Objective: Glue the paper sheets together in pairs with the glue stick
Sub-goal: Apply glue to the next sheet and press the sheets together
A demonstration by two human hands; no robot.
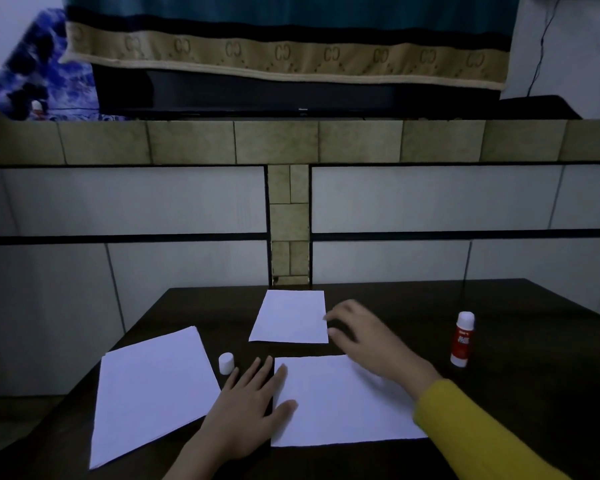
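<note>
On the dark table [516,393] lie three white paper items: a stack of sheets [149,393] at the left, a sheet [340,407] in front of me and a smaller-looking sheet [291,317] farther back. My left hand [250,407] lies flat with straight fingers, its thumb and forefinger on the near sheet's left edge. My right hand [371,337] hovers over the table by the far sheet's right edge, fingers relaxed, holding nothing. The red-and-white glue stick [463,339] stands upright and uncapped at the right. Its white cap [226,363] stands between the stack and the near sheet.
A tiled wall with dark bands rises right behind the table. Above it, a ledge carries a dark television [291,95] partly covered by a green and tan cloth [284,39]. A blue patterned fabric [49,74] lies at the upper left.
</note>
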